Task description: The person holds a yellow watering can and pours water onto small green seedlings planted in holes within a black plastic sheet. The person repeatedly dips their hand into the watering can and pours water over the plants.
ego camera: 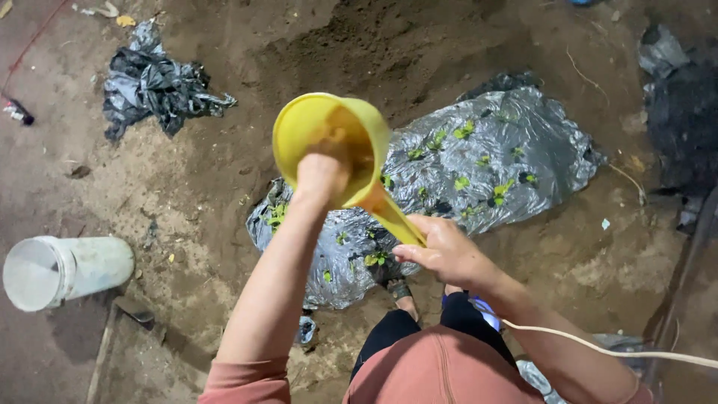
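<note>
A yellow plastic scoop jug (303, 127) with a long handle is held over a bed covered in grey-black plastic sheet (508, 161). My right hand (443, 251) grips the end of the yellow handle. My left hand (323, 176) reaches into the mouth of the jug, fingers hidden inside. Small green seedlings (462, 182) poke through holes in the sheet below.
A white bucket (56, 271) lies on its side at the left on the soil. A crumpled black plastic bag (153, 84) sits at the upper left, more dark plastic at the right edge. A pale cord (598, 348) runs across the lower right. My feet stand at the sheet's near edge.
</note>
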